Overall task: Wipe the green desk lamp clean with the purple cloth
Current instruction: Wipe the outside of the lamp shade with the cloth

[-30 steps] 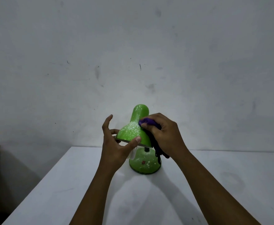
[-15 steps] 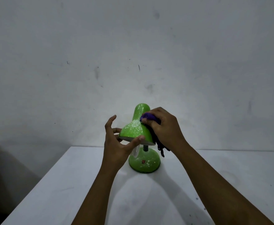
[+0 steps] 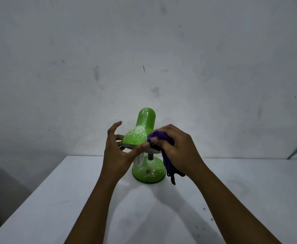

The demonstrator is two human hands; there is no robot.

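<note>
Green desk lamp point(image 3: 140, 132), glossy, shade and round base speckled with white dust.

Bright green lamp point(image 3: 140, 132) speckled with white flecks, purple cloth point(image 3: 167, 155), white table point(image 3: 56, 199), grey-white smudged wall point(image 3: 144, 50)

Glossy green lamp point(image 3: 140, 132) w/ white specks, soft purple cloth point(image 3: 159, 137), matt white table point(image 3: 56, 199)

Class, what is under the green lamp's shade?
Under the shade, a pale bulb and dark threaded stem show above the base. The socket is hidden.
</note>
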